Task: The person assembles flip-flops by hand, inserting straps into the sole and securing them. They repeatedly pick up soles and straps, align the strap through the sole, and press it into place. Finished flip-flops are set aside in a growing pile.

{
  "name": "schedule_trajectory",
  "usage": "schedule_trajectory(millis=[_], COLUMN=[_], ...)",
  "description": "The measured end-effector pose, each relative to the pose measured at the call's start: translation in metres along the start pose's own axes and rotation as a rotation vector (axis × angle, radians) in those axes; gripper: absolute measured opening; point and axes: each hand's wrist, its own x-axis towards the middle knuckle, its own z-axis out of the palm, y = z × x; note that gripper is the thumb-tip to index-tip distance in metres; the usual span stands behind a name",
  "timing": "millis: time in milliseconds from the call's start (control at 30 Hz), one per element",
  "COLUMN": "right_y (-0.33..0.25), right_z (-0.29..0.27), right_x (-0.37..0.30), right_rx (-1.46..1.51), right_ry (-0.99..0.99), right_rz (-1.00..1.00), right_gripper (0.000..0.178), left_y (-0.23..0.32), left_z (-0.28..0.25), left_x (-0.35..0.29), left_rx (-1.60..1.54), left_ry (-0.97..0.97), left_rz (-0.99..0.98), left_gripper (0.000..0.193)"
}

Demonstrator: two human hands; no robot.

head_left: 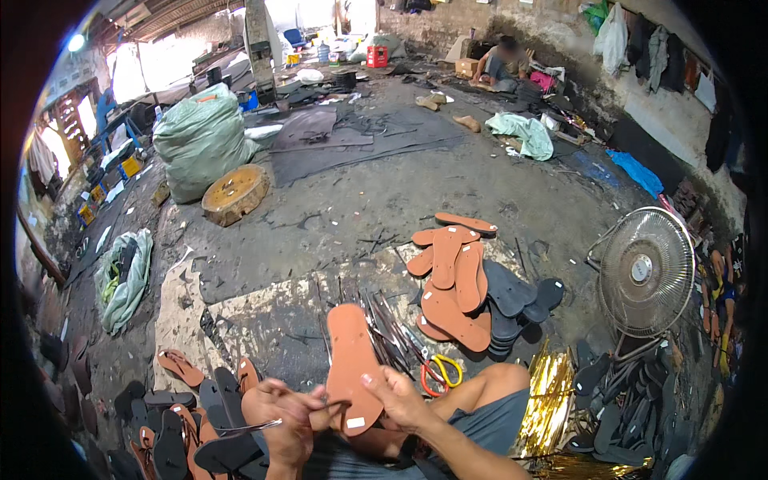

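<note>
Here, your right hand (402, 400) clamps the orange-brown, foot-shaped, rubbery sole (350, 352) while your left hand (282, 410), fingers bunched, grip unclear, apparently works its edge, calling next for steadiness.

Bare forearms (474, 453), bare knee (502, 379), grey-blue shorts (494, 426)

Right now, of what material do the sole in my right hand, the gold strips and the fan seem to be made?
Sole: probably foam or rubber, matte; its orange-brown face looks smooth and dull.
Gold strips: likely metallised plastic film, mirror-shiny with bright glints; real foil is possible.
Fan: guard apparently metal, of thin, greyish wires; blade material unclear.
</note>
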Motion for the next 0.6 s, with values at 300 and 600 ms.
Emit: schedule_trajectory(millis=[300,600], right_y=[-0.034,-0.069], right_z=[0.001,0.038], right_x=[-0.002,-0.031], right_rx=[-0.262,-0.808], right_ry=[-0.399,0.209], right_rz=[0.145,-1.058], right_gripper=[0.042,0.036], left_y=[-0.016,-0.009], left_z=[0.002,-0.009], left_x=[0.037,0.057], left_rx=[-0.220,-0.130], left_ry=[0.074,0.408], left_rz=[-0.256,-0.002], left_gripper=[0.049,0.043])
